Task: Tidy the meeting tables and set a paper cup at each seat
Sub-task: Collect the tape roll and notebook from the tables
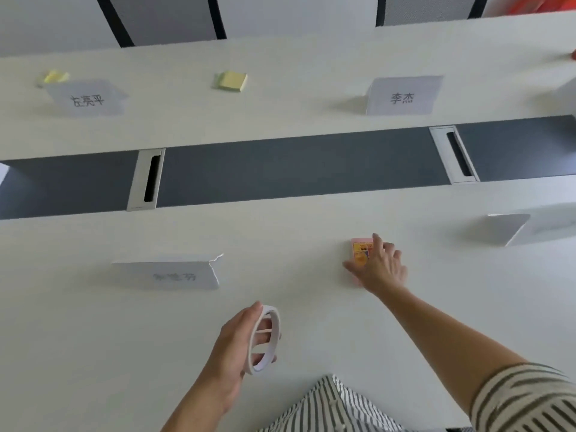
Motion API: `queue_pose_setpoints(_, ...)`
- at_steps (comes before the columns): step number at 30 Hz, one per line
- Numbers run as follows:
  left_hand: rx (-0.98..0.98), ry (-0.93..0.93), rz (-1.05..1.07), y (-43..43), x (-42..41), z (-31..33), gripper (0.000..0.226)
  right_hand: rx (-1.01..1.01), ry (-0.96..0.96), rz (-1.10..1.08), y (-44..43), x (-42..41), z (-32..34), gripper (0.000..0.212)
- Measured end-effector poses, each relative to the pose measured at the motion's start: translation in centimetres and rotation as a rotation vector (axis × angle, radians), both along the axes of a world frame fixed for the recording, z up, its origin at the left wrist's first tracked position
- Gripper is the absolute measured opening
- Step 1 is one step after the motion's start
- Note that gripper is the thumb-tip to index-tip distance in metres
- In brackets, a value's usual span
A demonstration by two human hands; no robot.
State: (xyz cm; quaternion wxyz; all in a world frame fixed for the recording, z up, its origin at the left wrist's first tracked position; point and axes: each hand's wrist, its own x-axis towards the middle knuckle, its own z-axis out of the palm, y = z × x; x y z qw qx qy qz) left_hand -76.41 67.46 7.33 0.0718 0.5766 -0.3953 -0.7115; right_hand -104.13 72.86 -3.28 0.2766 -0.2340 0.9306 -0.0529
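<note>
A: What has the left hand (237, 341) got?
B: A white tape roll (265, 339), held on edge just above the near table (327, 332). The thumb lies over its top rim, and the fingers, seen through the ring, are curled round it

A: And the right hand (378, 266)?
B: It is stretched out from a striped sleeve (530, 400) to a small pink pack (360, 252) with a cartoon print, which lies flat on the same table. The fingers are spread and fairly straight across it, with the thumb beside its near left edge. They touch it without closing round it

A: Anything else on the near side?
B: 2 folded cards: the torn name card (168, 275) well left of the pack, and the right name card (505, 229) further off

A: And beyond?
B: A dark grey strip (280, 169) runs across the middle, with the left cable slot (146, 179) and the right cable slot (456, 154) set in it. Past it stand the far left name card (88, 99) and the far right name card (405, 95), with a yellow sticky-note pad (231, 81) between them. Some crumpled yellow notes (56, 77) lie just behind the left one
</note>
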Motion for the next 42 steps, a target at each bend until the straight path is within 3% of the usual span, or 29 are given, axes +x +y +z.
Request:
queue_pose_setpoints(5,0.037,-0.007,-0.107,-3.7,-2.4,-0.9,0.038,0.054,-0.054,-0.076,-1.3,-1.4,-1.2,0.114)
queue_pose_setpoints(8,0.037,-0.006,-0.127,-5.8,-3.4,-1.3,0.049,0.069,-0.101,-0.093,-1.2,-2.0,-1.4,0.107)
queue_pose_setpoints(11,0.02,0.005,-0.131,-7.2,-4.3,-1.5,0.044,0.018,-0.107,-0.146,-0.5,-1.9,-1.5,0.098)
queue_pose_setpoints(15,0.009,0.009,-0.153,-7.3,-5.1,-1.7,0.045,-0.143,-0.217,-0.353,1.2,-1.5,-0.3,0.084)
queue_pose_setpoints(19,0.02,0.016,-0.224,-5.5,-5.8,-1.6,0.04,-0.394,-0.524,-0.578,4.2,-0.6,2.8,0.078)
queue_pose_setpoints(24,0.009,0.062,-0.366,-2.3,-7.3,-1.3,0.041,-0.635,-0.722,-0.673,9.2,1.3,7.2,0.039)
queue_pose_setpoints(31,-0.057,0.101,-0.558,4.4,-9.3,0.4,0.038,-0.852,-0.824,-0.878,19.1,5.7,10.3,0.038)
queue_pose_setpoints(34,-0.074,0.116,-0.639,8.8,-9.5,1.1,0.036,-0.889,-0.801,-0.884,24.9,8.5,11.1,0.034)
queue_pose_setpoints(38,-0.079,0.119,-0.793,15.8,-8.3,1.6,0.043,-0.851,-0.633,-0.858,34.1,13.5,11.2,0.041)
queue_pose_setpoints(42,-0.078,0.081,-0.968,23.2,-7.1,1.1,0.041,-0.788,-0.499,-1.009,43.8,19.3,10.7,0.025)
